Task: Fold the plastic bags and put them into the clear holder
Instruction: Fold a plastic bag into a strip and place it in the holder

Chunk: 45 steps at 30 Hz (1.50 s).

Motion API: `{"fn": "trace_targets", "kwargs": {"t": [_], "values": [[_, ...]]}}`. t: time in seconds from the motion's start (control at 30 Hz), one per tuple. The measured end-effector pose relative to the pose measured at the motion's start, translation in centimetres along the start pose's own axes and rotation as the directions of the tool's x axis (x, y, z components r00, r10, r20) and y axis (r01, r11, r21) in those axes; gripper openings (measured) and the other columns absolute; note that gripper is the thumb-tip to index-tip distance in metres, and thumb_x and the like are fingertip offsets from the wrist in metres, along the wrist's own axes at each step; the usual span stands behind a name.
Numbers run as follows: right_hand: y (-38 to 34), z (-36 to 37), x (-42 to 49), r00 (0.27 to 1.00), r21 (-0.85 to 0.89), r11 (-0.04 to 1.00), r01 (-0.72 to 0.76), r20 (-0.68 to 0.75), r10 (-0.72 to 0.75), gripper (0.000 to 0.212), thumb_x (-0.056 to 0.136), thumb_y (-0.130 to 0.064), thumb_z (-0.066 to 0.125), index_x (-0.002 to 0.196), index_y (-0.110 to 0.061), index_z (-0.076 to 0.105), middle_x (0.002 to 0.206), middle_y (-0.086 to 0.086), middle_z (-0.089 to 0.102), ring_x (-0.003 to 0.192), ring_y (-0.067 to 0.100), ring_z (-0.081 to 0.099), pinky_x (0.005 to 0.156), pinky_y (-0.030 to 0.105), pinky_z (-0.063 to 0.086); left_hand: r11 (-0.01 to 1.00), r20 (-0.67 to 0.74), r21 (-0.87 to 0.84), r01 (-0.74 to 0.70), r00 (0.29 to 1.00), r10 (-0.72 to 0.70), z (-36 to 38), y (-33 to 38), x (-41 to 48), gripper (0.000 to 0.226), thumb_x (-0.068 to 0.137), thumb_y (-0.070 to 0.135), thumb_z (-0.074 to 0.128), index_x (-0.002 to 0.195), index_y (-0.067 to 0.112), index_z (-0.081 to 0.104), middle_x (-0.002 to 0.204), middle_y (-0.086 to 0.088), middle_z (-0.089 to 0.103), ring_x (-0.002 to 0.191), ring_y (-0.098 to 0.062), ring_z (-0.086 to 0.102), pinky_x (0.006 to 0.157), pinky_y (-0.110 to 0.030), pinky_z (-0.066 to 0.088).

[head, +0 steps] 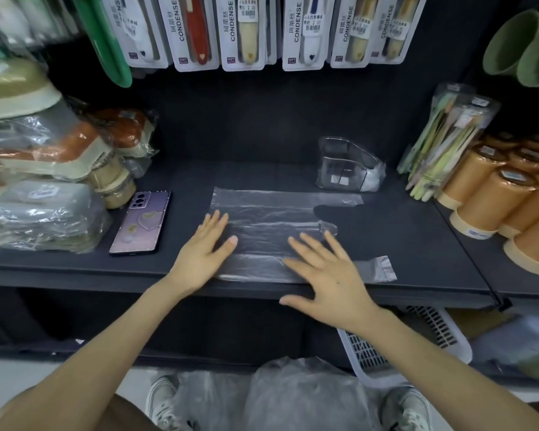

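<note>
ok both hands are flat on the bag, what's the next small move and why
Probably pinch the near long edge of the plastic bag and fold it away onto the far edge. The bag lies spread flat, unfolded, on the shelf; the left hand and right hand rest open on it, and it looks wider than the clear holder behind it.

A flat clear plastic bag [271, 219] lies mid-frame on the dark shelf [417, 244]; a clear plastic holder [346, 164] stands above-right of it, a purple rectangular phone [140, 222] left.
</note>
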State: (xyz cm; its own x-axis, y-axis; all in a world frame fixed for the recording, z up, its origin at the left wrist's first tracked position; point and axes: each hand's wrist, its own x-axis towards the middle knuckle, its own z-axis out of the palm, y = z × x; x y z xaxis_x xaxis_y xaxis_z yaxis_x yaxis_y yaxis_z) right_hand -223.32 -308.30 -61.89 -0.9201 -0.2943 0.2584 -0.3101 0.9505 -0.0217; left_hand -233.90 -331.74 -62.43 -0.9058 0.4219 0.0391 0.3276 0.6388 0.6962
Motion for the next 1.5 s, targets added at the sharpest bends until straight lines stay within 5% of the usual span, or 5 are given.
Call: {"fn": "trace_targets", "kwargs": {"t": [0.3, 0.57, 0.77, 1.2, 1.5], "values": [[-1.6, -0.4, -3.1, 0.936, 0.139, 0.989, 0.058, -0.351, -0.005, 0.016, 0.085, -0.021, 0.063, 0.072, -0.02, 0.072, 0.075, -0.011, 0.069, 0.069, 0.014, 0.063, 0.077, 0.027, 0.04, 0.94, 0.006, -0.315, -0.133, 0.99, 0.142, -2.7, 0.7, -5.8, 0.061, 0.077, 0.081, 0.043, 0.104, 0.034, 0.071, 0.112, 0.016, 0.069, 0.112, -0.003, 0.059, 0.102, -0.023, 0.04], [0.0, -8.3, 1.6, 0.937, 0.587, 0.734, -0.342, 0.265, 0.225, 0.012, 0.091, -0.024, 0.064, 0.092, -0.02, 0.075, 0.075, -0.021, 0.068, 0.078, -0.004, 0.063, 0.077, 0.017, 0.049, 0.873, 0.043, -0.466, 0.145, 0.989, -0.141, -2.0, -5.3, -5.3, 0.057, 0.106, 0.03, 0.018, 0.126, -0.008, 0.055, 0.131, -0.028, 0.055, 0.13, -0.038, 0.043, 0.115, -0.043, 0.028], [2.9, -8.0, 8.5, 0.897, 0.535, 0.751, -0.387, 0.407, 0.173, 0.013, 0.084, -0.021, 0.072, 0.076, -0.016, 0.064, 0.05, -0.015, 0.059, 0.049, -0.006, 0.052, 0.057, 0.012, 0.042, 0.862, -0.038, -0.499, 0.09, 0.991, -0.125, -2.8, 1.9, -3.9, 0.017, 0.091, 0.033, 0.064, 0.097, 0.018, 0.069, 0.088, 0.008, 0.074, 0.088, -0.008, 0.068, 0.081, -0.016, 0.048], [5.7, -1.7, 12.7, 0.837, 0.308, 0.854, -0.42, 0.495, 0.233, 0.011, 0.087, -0.03, 0.068, 0.078, -0.024, 0.067, 0.074, -0.016, 0.063, 0.078, 0.006, 0.059, 0.077, 0.028, 0.048, 0.929, -0.316, 0.15, 0.338, 0.907, -0.279, -1.1, 1.0, 0.7, 0.039, 0.096, 0.042, 0.047, 0.125, 0.016, 0.048, 0.074, 0.0, 0.069, 0.08, -0.026, 0.064, 0.068, -0.035, 0.044], [6.1, -1.3, 13.0, 0.852, 0.293, 0.883, -0.367, 0.487, 0.192, 0.019, 0.092, -0.033, 0.061, 0.077, -0.023, 0.068, 0.069, -0.019, 0.06, 0.073, 0.002, 0.057, 0.071, 0.023, 0.041, 0.829, -0.15, 0.531, -0.178, 0.942, 0.299, 1.6, 1.6, 2.3, 0.038, 0.089, 0.025, 0.036, 0.091, 0.005, 0.069, 0.094, -0.01, 0.064, 0.079, -0.029, 0.062, 0.069, -0.037, 0.055]]}}
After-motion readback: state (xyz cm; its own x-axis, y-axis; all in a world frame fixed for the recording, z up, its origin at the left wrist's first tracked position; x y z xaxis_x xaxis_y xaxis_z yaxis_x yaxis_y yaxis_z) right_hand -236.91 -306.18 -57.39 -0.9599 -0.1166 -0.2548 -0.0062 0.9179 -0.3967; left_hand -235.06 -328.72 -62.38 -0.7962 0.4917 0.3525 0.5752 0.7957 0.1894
